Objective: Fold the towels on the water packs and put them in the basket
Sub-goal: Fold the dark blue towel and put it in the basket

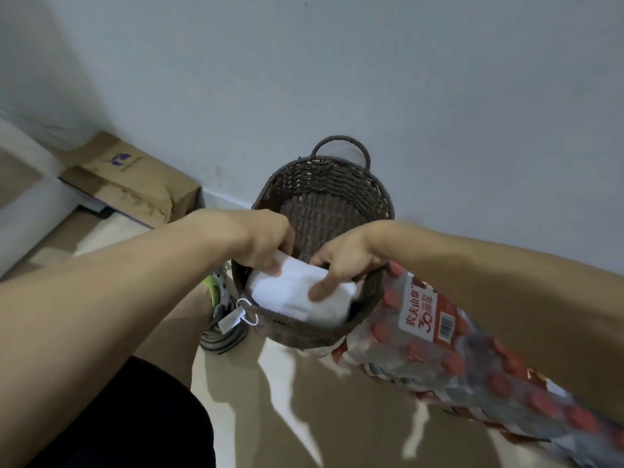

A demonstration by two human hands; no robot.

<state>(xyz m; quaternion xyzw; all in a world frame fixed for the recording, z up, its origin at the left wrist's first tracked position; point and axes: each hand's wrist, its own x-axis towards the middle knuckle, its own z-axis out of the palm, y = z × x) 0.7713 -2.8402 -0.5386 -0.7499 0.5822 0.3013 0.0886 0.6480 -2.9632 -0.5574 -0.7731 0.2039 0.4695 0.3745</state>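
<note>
White folded towel [299, 295] sits inside the dark woven basket [324, 194] on the floor, against its near wall. Both hands hold it: the left hand [266, 241] grips its far-left corner, the right hand [341, 261] pinches its right edge. Red-capped water packs [472, 363] lie just beside the basket.

The room is dim and bluish. Dark shadows lie on the floor [287, 400] at 6 o'clock. The water pack [472, 359] at 4 o'clock looks blurry and stretched.
</note>
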